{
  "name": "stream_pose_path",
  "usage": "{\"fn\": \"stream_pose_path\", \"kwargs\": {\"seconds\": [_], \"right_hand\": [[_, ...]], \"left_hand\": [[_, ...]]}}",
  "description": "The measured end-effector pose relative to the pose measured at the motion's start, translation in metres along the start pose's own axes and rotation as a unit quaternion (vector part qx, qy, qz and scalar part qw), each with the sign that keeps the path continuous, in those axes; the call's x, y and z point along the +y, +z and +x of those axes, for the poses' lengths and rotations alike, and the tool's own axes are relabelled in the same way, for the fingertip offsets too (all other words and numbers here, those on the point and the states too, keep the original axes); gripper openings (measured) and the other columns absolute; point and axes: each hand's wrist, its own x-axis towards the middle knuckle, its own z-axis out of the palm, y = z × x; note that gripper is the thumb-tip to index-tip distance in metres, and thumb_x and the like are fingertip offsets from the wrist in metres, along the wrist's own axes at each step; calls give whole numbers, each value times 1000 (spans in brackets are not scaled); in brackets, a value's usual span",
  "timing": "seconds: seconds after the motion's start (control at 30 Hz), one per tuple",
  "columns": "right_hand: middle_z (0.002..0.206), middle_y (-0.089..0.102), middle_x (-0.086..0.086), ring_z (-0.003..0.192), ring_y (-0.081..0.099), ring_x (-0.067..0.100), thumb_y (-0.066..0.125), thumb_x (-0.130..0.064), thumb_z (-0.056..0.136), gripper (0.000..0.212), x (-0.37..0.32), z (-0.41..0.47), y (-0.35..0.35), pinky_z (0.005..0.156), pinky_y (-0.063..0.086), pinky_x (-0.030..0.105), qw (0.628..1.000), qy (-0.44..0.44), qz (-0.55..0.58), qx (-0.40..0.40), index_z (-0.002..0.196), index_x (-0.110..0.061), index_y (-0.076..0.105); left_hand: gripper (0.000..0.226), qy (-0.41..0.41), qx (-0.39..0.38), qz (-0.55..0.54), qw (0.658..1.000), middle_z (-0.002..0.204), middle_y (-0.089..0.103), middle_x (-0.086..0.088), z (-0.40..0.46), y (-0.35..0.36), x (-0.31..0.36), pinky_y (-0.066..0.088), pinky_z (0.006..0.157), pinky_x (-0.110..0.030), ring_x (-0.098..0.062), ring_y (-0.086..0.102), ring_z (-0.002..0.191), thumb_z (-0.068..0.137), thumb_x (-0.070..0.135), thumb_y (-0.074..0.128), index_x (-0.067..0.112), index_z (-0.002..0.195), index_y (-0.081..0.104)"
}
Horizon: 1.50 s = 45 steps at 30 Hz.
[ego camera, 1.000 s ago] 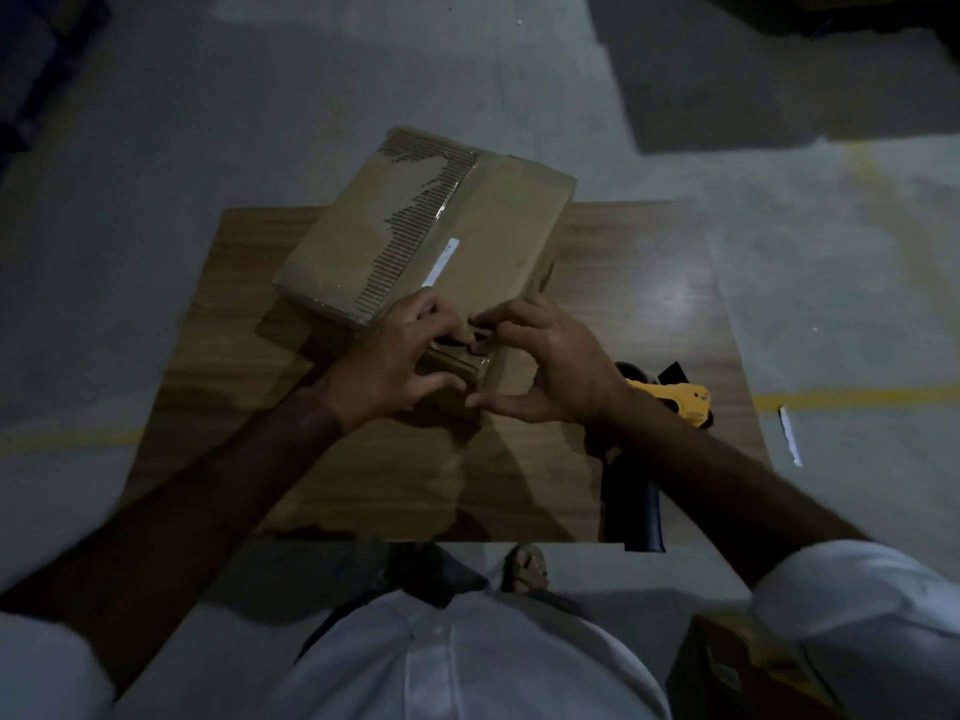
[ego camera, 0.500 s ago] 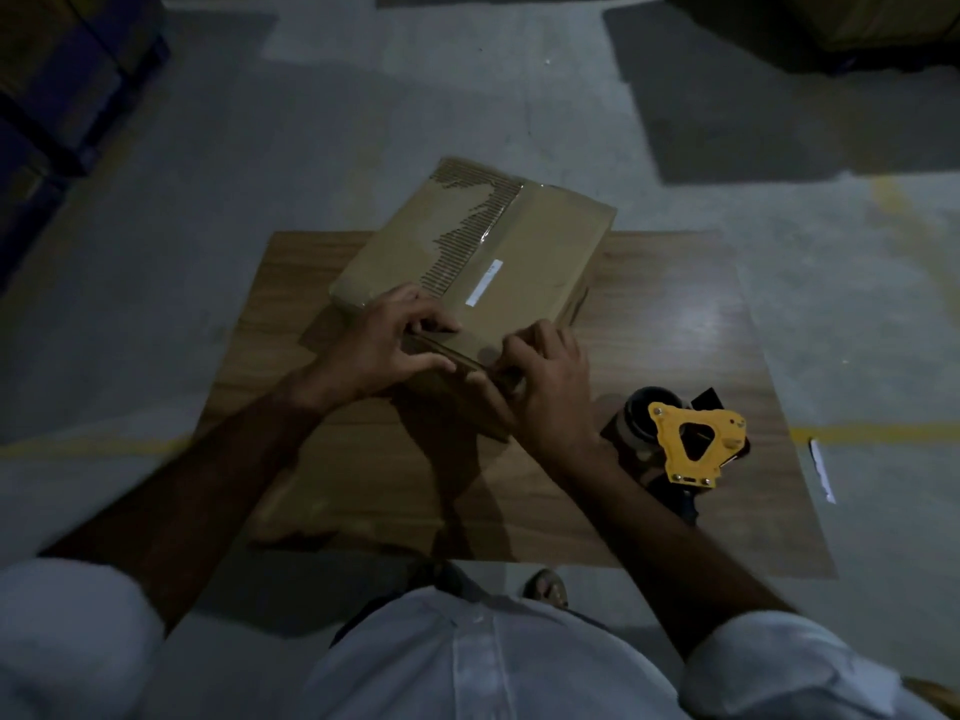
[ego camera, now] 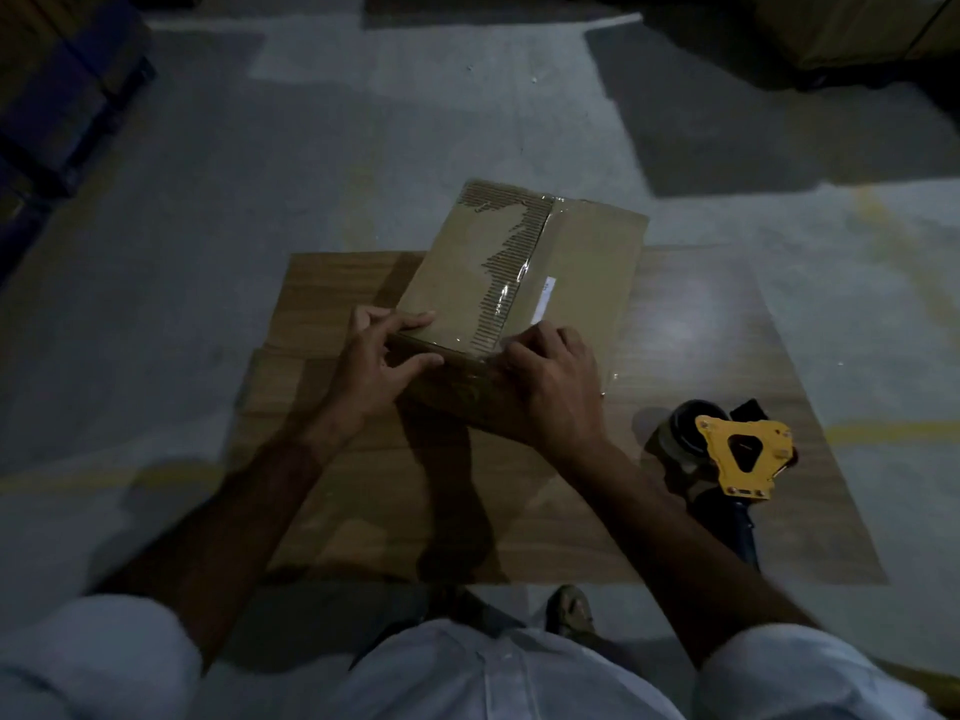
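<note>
A brown cardboard box [ego camera: 582,262] lies on a low wooden table [ego camera: 717,345], its top seam covered by clear tape with torn, ribbed patches. My left hand [ego camera: 371,363] holds the box's near left corner, fingers on top and thumb against the front side. My right hand [ego camera: 550,387] lies over the near edge at the seam, its fingertips pressing the tape end down onto the box. A tape dispenser [ego camera: 737,454] with a yellow frame and dark handle lies on the table to the right of my right forearm.
The table stands on a grey concrete floor with faint yellow lines [ego camera: 893,431]. Dark stacked goods [ego camera: 57,96] sit at the far left and more boxes [ego camera: 857,33] at the far right. My foot [ego camera: 569,610] shows below the table's near edge.
The box has turned so its seam points more away from me. My left hand shifted to the near left corner. My right hand moved up onto the near edge at the seam.
</note>
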Motion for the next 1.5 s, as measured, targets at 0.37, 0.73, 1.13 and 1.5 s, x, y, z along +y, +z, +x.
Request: {"fn": "stream_pose_path", "kwargs": {"seconds": [0.37,0.73,1.13,1.5], "right_hand": [[122,63,3,111,58,21,77,-28,91,22,-9,-13,21,91,49,41,992,-33,116,45,112,-21,78],[164,15,18,156,5,33,71,-82,63,76,-81,-21,28,124,14,58,962,250,48,100,126,-40,64],[172,11,15,160,2,33,87,-57,63,88,29,-34,-18,123,21,64,987,80,130,-52,133,-10,63],[172,-8,14,158,-7,31,50,-60,91,56,-29,-24,-11,127,10,57,906,401,115,67,144,-43,51]], "left_hand": [[46,75,-30,-40,996,109,37,4,-57,18,7,42,90,-13,-8,47,102,99,21,61,43,138,60],[65,180,-209,144,950,146,38,6,42,-49,11,44,105,-26,-9,42,134,82,14,83,38,138,60],[68,347,-192,270,877,113,46,-2,33,-5,31,50,84,-38,-20,46,101,79,44,82,28,140,57],[50,327,-277,154,890,151,47,11,44,-3,42,41,108,-45,-10,44,135,97,63,57,40,142,59]]}}
